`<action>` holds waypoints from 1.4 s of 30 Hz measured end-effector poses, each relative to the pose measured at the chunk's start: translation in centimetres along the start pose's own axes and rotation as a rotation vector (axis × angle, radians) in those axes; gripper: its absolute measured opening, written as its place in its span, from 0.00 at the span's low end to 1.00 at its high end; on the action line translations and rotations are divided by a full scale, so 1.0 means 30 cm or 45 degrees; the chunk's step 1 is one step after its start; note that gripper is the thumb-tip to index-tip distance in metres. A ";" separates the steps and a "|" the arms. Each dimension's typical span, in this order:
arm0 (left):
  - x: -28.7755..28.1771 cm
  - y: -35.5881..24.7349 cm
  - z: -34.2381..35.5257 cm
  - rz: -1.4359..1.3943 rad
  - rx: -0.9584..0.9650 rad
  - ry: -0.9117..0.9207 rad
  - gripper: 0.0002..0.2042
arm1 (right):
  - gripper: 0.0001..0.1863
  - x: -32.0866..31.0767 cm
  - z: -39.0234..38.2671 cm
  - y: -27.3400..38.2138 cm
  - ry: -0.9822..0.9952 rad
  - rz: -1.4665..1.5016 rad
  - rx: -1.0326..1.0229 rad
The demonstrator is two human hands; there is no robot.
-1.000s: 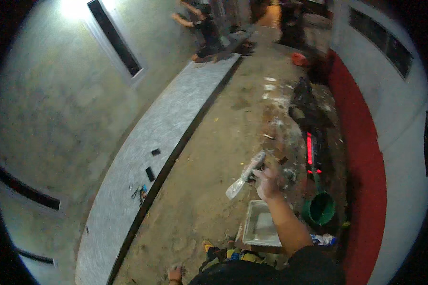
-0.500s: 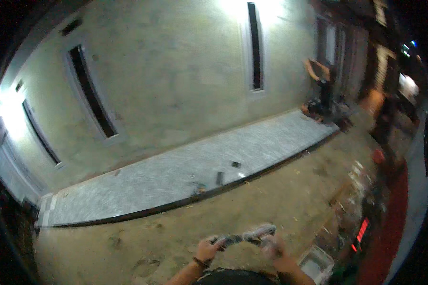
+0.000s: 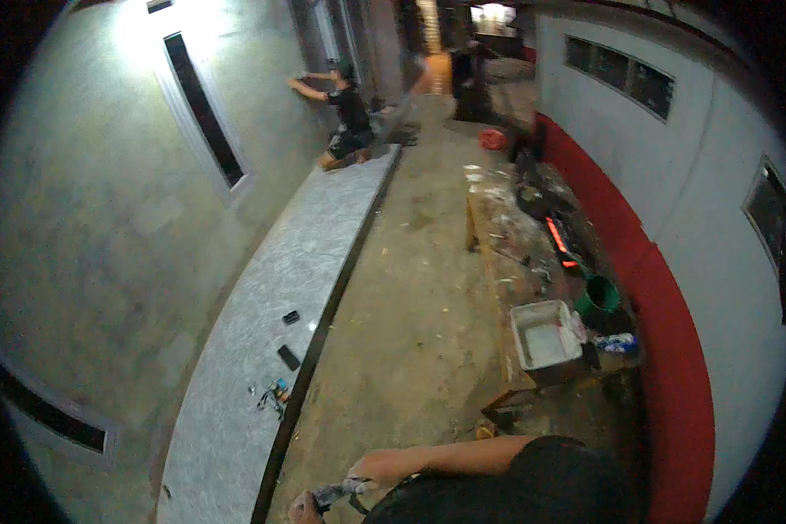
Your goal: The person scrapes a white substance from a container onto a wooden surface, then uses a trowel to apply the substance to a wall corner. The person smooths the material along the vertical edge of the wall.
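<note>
At the lower edge, my right hand (image 3: 377, 467) is closed on one end of a dark, dust-smeared object (image 3: 328, 497), whose kind I cannot make out. My left hand (image 3: 305, 509) grips its other end, partly cut off by the picture's edge. A thin dark strip hangs close to my right fingers. Left of my hands runs a raised grey tiled ledge (image 3: 236, 384). Lying on it are a black phone-like slab (image 3: 288, 357), a small dark box-shaped thing (image 3: 291, 317) and a cluster of small items (image 3: 274, 395).
A cluttered wooden bench (image 3: 498, 262) stands at the right, bearing a whitish square tub (image 3: 546, 336) and a green bucket (image 3: 597, 299). Farther off, a person (image 3: 349, 113) kneels on the ledge, arms against the plastered wall (image 3: 140, 175). A red-and-white wall (image 3: 672, 349) bounds the right.
The view has swung to the right, bringing the bench and the red-and-white wall into fuller sight. My hands now show lower and farther left, both still on the dusty object.
</note>
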State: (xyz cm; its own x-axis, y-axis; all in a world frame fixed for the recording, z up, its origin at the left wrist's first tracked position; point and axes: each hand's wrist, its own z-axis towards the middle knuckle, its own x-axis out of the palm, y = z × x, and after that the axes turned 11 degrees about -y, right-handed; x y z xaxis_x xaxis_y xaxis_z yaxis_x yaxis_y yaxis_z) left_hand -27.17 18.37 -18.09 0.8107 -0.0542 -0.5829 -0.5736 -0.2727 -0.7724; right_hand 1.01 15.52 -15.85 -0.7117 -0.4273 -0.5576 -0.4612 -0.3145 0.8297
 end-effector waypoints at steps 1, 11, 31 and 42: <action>0.036 -0.034 0.046 -0.012 -0.010 0.101 0.25 | 0.18 -0.025 -0.033 -0.016 -0.098 0.014 0.085; 0.876 -0.897 0.056 -0.777 -0.035 0.961 0.13 | 0.26 -0.357 -0.585 -0.337 -1.136 0.194 0.864; 2.527 -1.782 0.355 0.975 2.246 1.117 0.31 | 0.15 -1.012 -1.645 -0.467 -1.309 -0.658 2.804; 2.694 -1.718 0.411 0.791 2.388 1.479 0.31 | 0.13 -1.061 -1.745 -0.649 -1.216 -0.556 2.810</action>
State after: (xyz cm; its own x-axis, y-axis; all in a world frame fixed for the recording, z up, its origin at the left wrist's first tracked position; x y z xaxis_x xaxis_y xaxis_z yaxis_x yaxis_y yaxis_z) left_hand 66.46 39.90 -28.51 -0.1445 -0.2798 -0.9491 0.4286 0.8468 -0.3149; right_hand 60.40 -9.13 -15.67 -0.1209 -0.0848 -0.9890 0.2186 0.9696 -0.1099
